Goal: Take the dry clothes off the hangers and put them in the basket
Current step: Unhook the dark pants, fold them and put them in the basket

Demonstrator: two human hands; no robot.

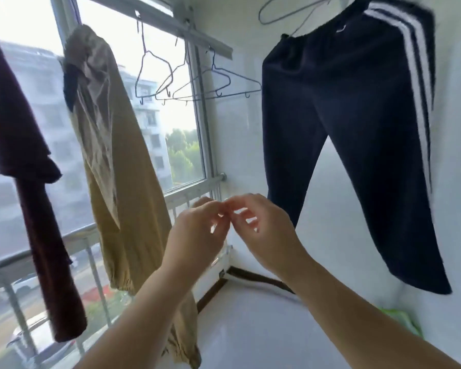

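Navy track trousers (351, 123) with white side stripes hang from a wire hanger (285, 14) at the upper right. Khaki trousers (120, 166) hang at the left centre, and a dark maroon garment (24, 166) hangs at the far left. My left hand (197, 233) and my right hand (261, 230) are raised in the middle, fingertips touching each other, below and left of the navy trousers. I see nothing held in either hand. No basket is in view.
Three bare wire hangers (194, 83) hang on the rail (171, 25) by the window (171, 123). A metal railing (91, 251) runs along the window's lower part. White walls close the corner; something green (399, 320) lies on the floor at the right.
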